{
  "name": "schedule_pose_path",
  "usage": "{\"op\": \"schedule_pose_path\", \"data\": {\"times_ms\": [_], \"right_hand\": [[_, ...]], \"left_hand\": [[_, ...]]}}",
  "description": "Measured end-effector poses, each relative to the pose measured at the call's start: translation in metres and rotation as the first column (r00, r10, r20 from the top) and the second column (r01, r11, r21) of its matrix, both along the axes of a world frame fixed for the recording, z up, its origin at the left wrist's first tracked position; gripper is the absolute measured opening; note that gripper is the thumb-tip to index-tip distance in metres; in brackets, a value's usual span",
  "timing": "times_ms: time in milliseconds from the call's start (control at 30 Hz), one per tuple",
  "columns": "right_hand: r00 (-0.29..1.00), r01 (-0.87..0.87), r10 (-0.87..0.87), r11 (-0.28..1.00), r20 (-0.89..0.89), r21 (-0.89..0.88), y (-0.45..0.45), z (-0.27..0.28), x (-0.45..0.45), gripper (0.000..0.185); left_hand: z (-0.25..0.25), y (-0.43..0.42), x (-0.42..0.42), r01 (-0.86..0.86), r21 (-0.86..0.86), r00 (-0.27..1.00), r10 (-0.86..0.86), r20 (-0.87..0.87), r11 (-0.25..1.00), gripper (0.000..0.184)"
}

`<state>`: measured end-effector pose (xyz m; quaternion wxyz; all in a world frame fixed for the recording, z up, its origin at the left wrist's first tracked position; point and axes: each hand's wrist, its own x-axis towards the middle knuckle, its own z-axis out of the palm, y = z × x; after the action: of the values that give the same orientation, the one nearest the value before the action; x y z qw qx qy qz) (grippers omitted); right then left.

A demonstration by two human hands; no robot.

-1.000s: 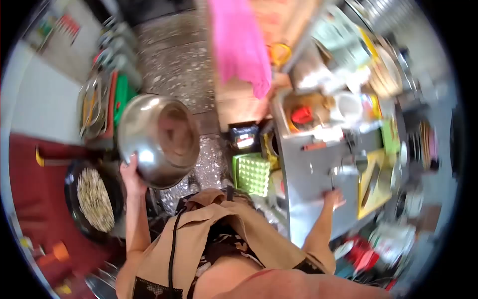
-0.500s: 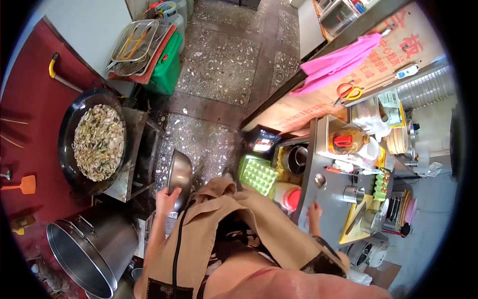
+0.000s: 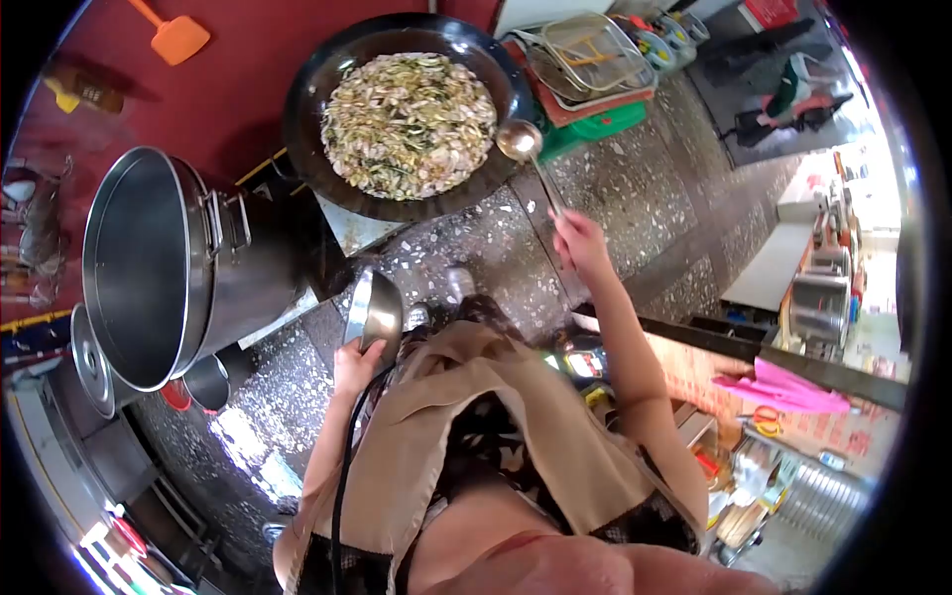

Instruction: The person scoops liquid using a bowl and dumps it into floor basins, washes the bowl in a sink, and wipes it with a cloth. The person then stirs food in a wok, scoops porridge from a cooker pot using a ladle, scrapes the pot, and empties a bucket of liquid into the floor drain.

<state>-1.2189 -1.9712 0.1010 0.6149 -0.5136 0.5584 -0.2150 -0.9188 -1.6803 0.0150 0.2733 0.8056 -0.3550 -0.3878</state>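
Note:
My left hand (image 3: pixel 358 367) grips the rim of a metal bowl (image 3: pixel 377 312), which is tilted on its side close to my apron. My right hand (image 3: pixel 580 246) is closed round the handle of a metal ladle (image 3: pixel 520 141), whose round head is at the right rim of a large black wok (image 3: pixel 397 206). Sliced, pale and greenish food (image 3: pixel 409 124) fills the middle of the wok. The ladle head does not lie in the food.
A large steel pot (image 3: pixel 144 268) stands at the left, with a lid (image 3: pixel 91 362) beside it. Wire strainers (image 3: pixel 585 59) rest above a green bin (image 3: pixel 595 129) right of the wok. An orange spatula (image 3: pixel 180 40) hangs on the red wall. Another person (image 3: pixel 793 94) is at the upper right.
The view has turned from the counter toward the wok. My right hand has come away from the counter and now holds the ladle out by the wok. The bowl remains in my left hand.

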Motion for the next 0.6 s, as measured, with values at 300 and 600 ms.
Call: {"op": "schedule_pose_path", "data": {"times_ms": [300, 600], "right_hand": [[0.567, -0.467, 0.015, 0.83, -0.824, -0.306, -0.224, -0.066, 0.156, 0.026], [0.569, -0.648, 0.273, 0.73, -0.776, -0.218, -0.273, -0.125, 0.305, 0.025]], "left_hand": [[0.013, 0.051, -0.011, -0.614, -0.004, 0.789, 0.614, -0.023, 0.789, 0.025], [0.007, 0.065, -0.027, -0.751, 0.053, 0.658, 0.753, -0.009, 0.658, 0.024]]}}
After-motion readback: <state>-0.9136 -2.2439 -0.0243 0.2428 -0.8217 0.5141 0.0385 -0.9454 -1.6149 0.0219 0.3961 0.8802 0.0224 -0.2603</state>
